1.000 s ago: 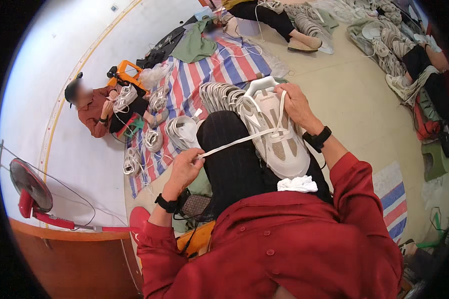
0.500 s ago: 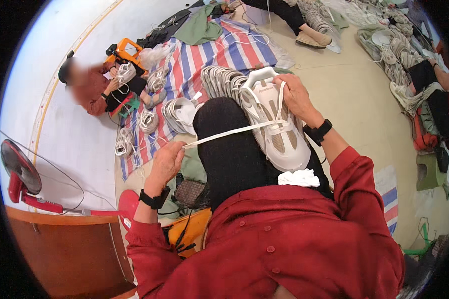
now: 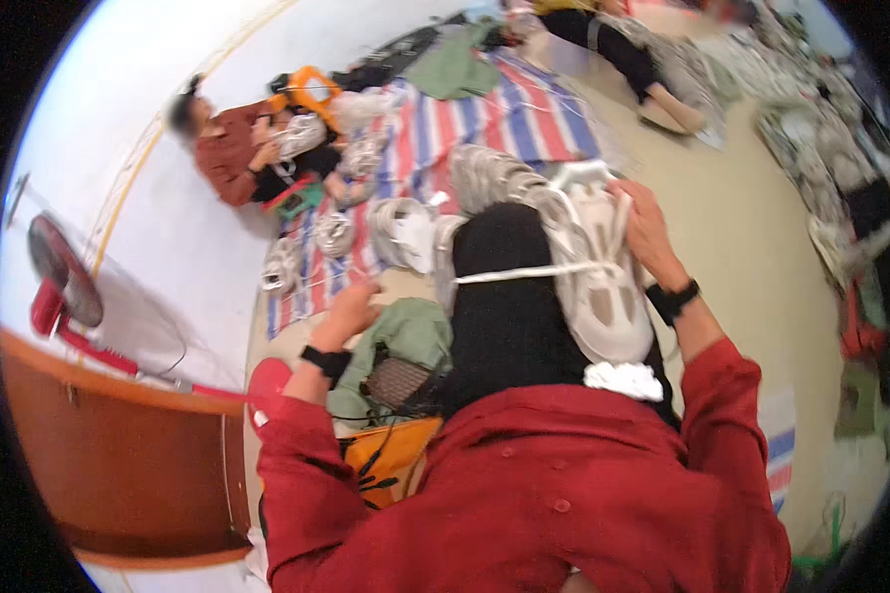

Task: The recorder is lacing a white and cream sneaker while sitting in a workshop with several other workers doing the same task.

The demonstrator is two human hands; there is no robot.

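Note:
A beige and white sneaker (image 3: 608, 316) rests on my right thigh, its toe toward me. My right hand (image 3: 651, 232) is closed on the upper right side of its opening, where a lace strand runs up to the fingers. A flat white shoelace (image 3: 524, 274) stretches left from the sneaker across my black-trousered left knee. Left of the knee, my left hand (image 3: 351, 308) hangs apart from the visible end of the lace. Its fingers are smeared by motion, so their grip does not show. A crumpled white piece (image 3: 623, 381) lies in my lap below the toe.
Rows of sneakers (image 3: 400, 234) stand on a striped sheet (image 3: 445, 124) ahead. A co-worker (image 3: 237, 148) at left handles a shoe. A red fan (image 3: 64, 272) stands by a brown wooden panel (image 3: 138, 445). Shoe piles (image 3: 821, 148) line the right side.
The lace, formerly pulled taut to my left hand, now lies over my knee with its end apart from that hand. The whole view has shifted; my right hand stays on the sneaker.

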